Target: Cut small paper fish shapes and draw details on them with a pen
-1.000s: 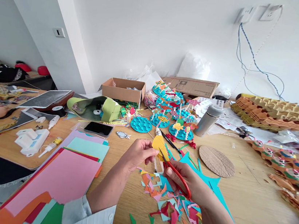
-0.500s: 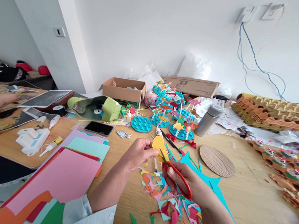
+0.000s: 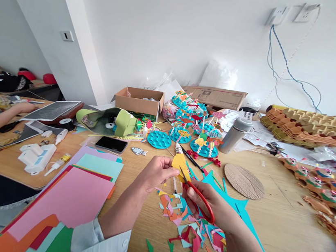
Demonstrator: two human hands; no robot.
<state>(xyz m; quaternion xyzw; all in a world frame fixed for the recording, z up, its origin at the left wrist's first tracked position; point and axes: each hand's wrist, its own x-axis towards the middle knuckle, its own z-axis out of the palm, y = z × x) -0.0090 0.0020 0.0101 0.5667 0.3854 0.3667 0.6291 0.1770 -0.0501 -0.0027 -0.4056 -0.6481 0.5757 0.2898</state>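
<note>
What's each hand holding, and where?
Left hand pinches a yellow paper cutout by its left edge; right hand grips red-handled scissors through the handle loops.

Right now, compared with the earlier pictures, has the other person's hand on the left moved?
Yes, the other person's hand moved right, closer to the dark tablet.

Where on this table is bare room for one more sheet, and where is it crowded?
Bare wood shows right of the round cardboard disc, before the row of craft figures, and between the pink paper stack and the paper scraps. It is crowded around the teal discs and under the left hand with yellow paper and right hand with red scissors.
</note>
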